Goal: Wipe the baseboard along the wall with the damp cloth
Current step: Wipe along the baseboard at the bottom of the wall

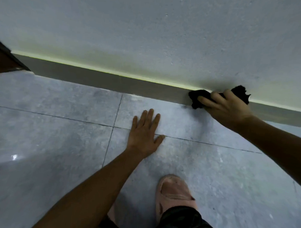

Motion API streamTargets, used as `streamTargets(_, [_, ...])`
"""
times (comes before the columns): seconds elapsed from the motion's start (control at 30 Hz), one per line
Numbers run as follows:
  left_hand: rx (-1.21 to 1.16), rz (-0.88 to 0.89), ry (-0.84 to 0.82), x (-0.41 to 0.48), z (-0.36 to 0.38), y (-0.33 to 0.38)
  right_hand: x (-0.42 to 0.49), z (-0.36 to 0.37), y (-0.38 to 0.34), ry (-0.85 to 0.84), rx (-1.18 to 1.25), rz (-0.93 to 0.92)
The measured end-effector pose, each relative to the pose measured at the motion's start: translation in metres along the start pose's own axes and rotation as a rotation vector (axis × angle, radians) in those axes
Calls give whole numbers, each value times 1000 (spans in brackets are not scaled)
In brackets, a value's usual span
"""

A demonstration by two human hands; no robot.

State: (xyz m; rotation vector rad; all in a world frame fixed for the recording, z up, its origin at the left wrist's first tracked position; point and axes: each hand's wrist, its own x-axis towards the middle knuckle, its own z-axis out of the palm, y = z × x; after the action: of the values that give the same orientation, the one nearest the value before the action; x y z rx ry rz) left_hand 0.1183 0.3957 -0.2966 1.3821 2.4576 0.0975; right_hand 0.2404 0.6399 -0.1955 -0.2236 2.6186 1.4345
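A grey baseboard runs along the foot of the pale wall, slanting down from the left to the right. My right hand presses a black cloth against the baseboard at the right, fingers closed over it. Part of the cloth sticks out above my knuckles, against the wall. My left hand lies flat on the floor tiles, fingers spread, holding nothing, a little short of the baseboard.
Grey glossy floor tiles with dark grout lines cover the floor. A dark brown wooden piece stands at the far left where the baseboard ends. My foot in a pink slipper rests on the floor at the bottom middle.
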Motion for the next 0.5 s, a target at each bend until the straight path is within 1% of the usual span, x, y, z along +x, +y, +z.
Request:
streamTargets(0.1, [8,-14,15,-3,2,4,9,-9,5,99,32,2])
streamTargets(0.17, [1,-46,48,-4,3,10,25,-21,-2,104,56,-14])
streamTargets(0.27, [-33,-113,45,-2,2,22,44,-27,-19,34,127,-64])
streamTargets(0.33, [-52,-126,42,1,-2,28,43,-21,-27,-34,110,-90])
streamTargets(0.43, [-48,-44,70,6,-4,31,24,-5,-26,-123,106,-125])
streamTargets(0.5, [-53,35,56,12,-3,37,3,7,-21,-156,71,-112])
